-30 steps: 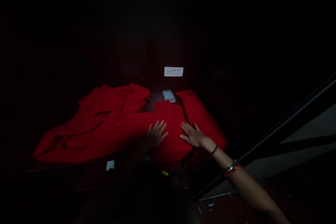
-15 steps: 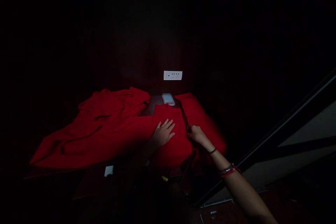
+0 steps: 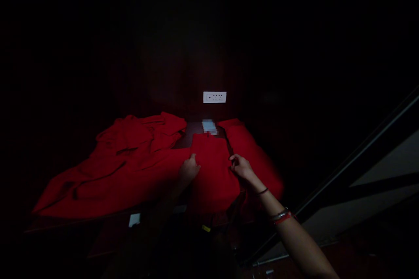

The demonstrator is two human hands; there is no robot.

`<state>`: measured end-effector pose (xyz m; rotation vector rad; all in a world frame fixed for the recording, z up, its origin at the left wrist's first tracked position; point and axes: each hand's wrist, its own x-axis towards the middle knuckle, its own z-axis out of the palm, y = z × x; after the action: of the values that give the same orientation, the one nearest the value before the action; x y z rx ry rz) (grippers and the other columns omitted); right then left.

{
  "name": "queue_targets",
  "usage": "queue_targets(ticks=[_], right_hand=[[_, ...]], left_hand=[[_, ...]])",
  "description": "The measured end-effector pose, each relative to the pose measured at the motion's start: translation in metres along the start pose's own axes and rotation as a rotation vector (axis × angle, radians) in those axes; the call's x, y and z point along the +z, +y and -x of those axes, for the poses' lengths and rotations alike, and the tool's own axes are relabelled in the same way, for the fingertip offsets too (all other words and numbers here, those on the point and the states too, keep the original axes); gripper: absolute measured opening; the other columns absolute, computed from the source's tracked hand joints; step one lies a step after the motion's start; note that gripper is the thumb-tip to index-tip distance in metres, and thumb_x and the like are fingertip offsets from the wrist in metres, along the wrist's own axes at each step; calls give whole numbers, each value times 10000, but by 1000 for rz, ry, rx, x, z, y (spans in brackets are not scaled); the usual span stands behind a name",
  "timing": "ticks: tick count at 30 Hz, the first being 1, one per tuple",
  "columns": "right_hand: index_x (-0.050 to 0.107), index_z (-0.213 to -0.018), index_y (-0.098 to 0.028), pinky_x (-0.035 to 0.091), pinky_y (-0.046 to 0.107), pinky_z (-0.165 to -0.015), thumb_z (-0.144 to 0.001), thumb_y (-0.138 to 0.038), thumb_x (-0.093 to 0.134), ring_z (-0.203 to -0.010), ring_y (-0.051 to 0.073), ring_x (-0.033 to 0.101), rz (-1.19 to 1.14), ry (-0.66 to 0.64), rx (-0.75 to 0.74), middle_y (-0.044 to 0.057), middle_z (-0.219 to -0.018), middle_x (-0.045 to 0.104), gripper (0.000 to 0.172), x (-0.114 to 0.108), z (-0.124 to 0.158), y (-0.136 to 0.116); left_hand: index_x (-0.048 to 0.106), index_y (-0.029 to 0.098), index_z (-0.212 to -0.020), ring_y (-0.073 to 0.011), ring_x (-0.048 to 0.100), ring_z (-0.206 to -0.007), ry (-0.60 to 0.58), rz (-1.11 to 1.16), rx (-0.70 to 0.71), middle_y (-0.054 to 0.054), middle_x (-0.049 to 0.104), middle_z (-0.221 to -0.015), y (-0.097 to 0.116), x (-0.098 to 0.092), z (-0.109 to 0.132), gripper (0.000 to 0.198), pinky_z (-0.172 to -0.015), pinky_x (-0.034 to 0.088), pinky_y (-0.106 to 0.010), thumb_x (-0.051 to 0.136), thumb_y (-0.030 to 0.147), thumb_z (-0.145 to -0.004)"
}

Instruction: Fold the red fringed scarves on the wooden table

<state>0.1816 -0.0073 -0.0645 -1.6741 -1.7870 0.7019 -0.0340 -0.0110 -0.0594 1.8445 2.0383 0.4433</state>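
A red folded cloth (image 3: 212,183) lies in the middle of the table, with a small dark mark at its far edge. On its left edge rests my left hand (image 3: 189,170), its fingers curled and closed on the fabric. My right hand (image 3: 241,167) pinches the cloth's right edge, fingertips together. To the right, alongside my right hand, is another long folded red cloth (image 3: 252,144). A large loose heap of red cloth (image 3: 131,139) spreads across the left, and its smooth part reaches up to the middle cloth. Dim light hides the near edges.
A white socket panel (image 3: 214,97) is on the dark wall behind. Below it, a pale blurred item (image 3: 209,127) lies on the table (image 3: 188,138). A white piece (image 3: 134,220) and a yellow item (image 3: 206,228) show near the front. A dark slanted frame (image 3: 360,152) stands at right.
My left hand has gone from lying flat with spread fingers on the middle cloth to its left edge, fingers now curled. My right hand stays at the right edge, having shifted slightly. The view tilted a little.
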Motion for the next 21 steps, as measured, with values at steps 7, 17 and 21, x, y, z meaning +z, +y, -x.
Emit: queue_targets(ticks=[7,17,21], right_hand=[[541,-857,-179,352,186,-523,-537,-91,461,-575,103,485,-43,100,-13,-46,-602,507,341,0,9,0],[532,-956,-168,377,182,-549,-516,-50,492,-652,110,518,21,-34,29,-10,-735,577,457,4,0,1],[553,-917,-171,366,169,-530,-506,-24,464,-639,103,522,53,-21,39,-19,-707,579,446,1,1,-1]], left_hand=[[487,245,-948,-155,557,-743,72,-47,37,-12,570,-767,-10,1,3,279,-635,398,-237,379,125,-720],[527,183,-822,-181,559,-769,90,-171,87,-63,586,-800,-8,0,0,190,-640,402,-260,349,219,-766],[489,194,-916,-181,567,-749,116,-156,49,-50,592,-798,-10,-2,-3,221,-610,399,-251,383,186,-722]])
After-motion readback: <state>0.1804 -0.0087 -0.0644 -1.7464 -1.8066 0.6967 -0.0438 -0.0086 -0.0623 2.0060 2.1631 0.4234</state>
